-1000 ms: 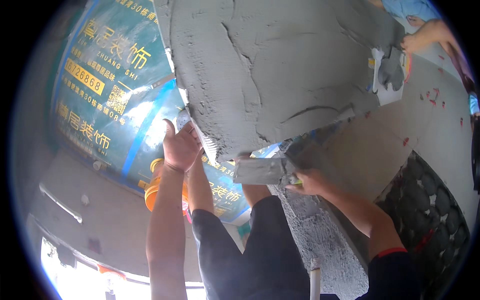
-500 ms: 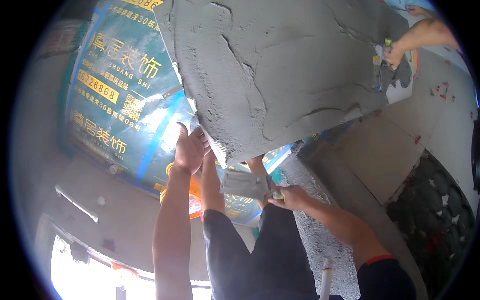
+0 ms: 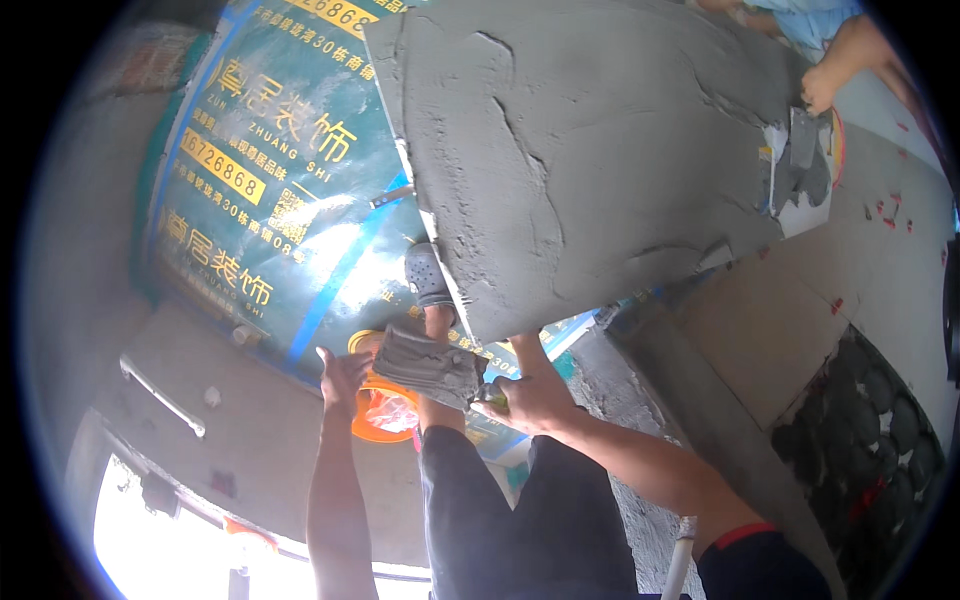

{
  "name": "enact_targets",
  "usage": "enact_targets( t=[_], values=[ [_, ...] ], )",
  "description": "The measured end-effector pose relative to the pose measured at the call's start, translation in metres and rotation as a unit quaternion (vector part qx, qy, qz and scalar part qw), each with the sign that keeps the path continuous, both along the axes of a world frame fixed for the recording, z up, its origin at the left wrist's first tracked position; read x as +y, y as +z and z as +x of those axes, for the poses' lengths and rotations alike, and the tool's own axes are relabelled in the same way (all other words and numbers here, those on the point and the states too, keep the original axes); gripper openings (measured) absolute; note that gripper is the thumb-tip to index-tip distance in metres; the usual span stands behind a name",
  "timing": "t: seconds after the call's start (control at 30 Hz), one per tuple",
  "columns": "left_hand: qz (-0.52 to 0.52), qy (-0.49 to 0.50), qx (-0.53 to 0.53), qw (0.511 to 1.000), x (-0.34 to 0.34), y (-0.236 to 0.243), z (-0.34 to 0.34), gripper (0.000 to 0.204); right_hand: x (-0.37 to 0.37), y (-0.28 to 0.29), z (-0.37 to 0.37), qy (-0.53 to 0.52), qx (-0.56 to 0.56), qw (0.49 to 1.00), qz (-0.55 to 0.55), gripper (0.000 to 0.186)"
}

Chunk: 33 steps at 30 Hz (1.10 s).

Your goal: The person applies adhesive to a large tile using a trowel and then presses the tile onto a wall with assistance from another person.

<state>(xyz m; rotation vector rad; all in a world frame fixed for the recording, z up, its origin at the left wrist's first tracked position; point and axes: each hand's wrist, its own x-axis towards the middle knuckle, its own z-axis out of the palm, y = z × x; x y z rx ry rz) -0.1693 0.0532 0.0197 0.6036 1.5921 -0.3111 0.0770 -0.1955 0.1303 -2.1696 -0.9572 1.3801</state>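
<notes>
Beside the left fingers, a mortar-coated trowel pointed left

Above the fingers of both hands, a large panel lay under a grey, lightly ridged coat of mortar. Up and left of the left fingers spread green printed sheeting crossed by a blue strip. Below and left of them were a pale bar on a grey surface and a bright opening; just below and right, an orange bucket held clear plastic. Far up and right of the right fingers, a co-worker's hand was at the panel's corner.

The trowel was between the two hands, its long axis slanting from upper left to lower right, blade end toward the left fingers and handle toward the right. The right hand had its fingers curled around that handle. The left hand held its thumb apart; whether its other fingers were spread or pressed together, or touched the blade, I could not tell.
</notes>
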Motion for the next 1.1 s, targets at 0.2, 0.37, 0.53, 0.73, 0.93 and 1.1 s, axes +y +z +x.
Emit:
enact_targets(
  t=[0.2,0.37,0.53,0.73,0.93,1.1],
  values=[
    [-0.022,0.015,0.003,1.0,-0.014,0.007,-0.057,0.084,0.051,0.026,0.082,-0.036,0.042,0.975,-0.213,0.055],
    [-0.031,-0.039,0.042,0.998,-0.028,0.002,-0.038,0.084,0.043,-0.004,0.088,0.061,-0.005,0.976,-0.21,0.059],
    [-0.024,-0.016,-0.008,1.0,-0.026,0.001,-0.01,0.083,0.043,0.001,0.042,0.119,0.077,0.97,-0.198,0.058],
    [-0.019,-0.037,-0.014,0.999,-0.02,0.004,-0.017,0.084,0.031,0.027,0.07,0.08,0.11,0.975,-0.177,0.067],
    [-0.021,-0.08,0.032,0.996,-0.026,-0.002,-0.049,0.084,0.085,0.042,0.184,0.113,-0.021,0.969,-0.217,0.071],
    [-0.008,-0.083,0.009,0.996,-0.039,0.004,-0.032,0.081,0.105,0.022,0.194,0.24,-0.016,0.948,-0.208,0.069]
  ],
)
